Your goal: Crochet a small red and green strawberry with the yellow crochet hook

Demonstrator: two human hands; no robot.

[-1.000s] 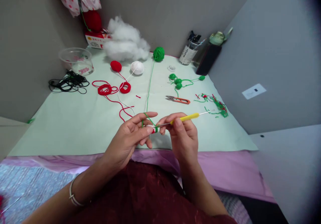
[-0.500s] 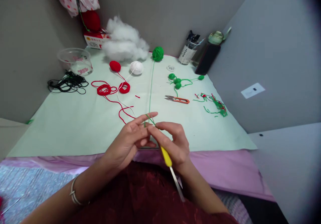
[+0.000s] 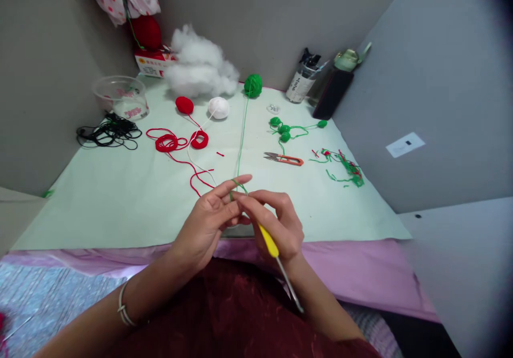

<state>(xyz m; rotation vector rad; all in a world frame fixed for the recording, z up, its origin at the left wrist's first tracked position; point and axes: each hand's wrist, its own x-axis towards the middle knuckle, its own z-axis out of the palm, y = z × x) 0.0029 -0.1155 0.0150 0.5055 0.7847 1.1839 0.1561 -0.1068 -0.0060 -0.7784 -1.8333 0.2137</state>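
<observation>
My right hand [image 3: 278,224] grips a crochet hook [image 3: 269,241] by its yellow handle, the metal shaft pointing down toward my lap. Its fingertips meet those of my left hand [image 3: 212,213], hiding the hook's working tip. Green yarn [image 3: 243,139] is looped over the left index finger, which stretches out, while the thumb and other fingers pinch together on the strand. From there the yarn runs up the table to a green yarn ball [image 3: 253,86]. Whatever small stitches lie between the fingertips are hidden.
Orange-handled thread snips [image 3: 284,159] lie beyond my hands, with small green crocheted pieces [image 3: 284,130] behind. Yarn scraps [image 3: 348,170] are at right; red yarn [image 3: 166,143], a white ball [image 3: 218,108], black cord [image 3: 110,132] and fluffy stuffing [image 3: 200,67] are at left and back.
The crochet hook has turned slightly, its lower end swinging to the right. My right fingers have shifted a little up, and the left index finger has moved slightly.
</observation>
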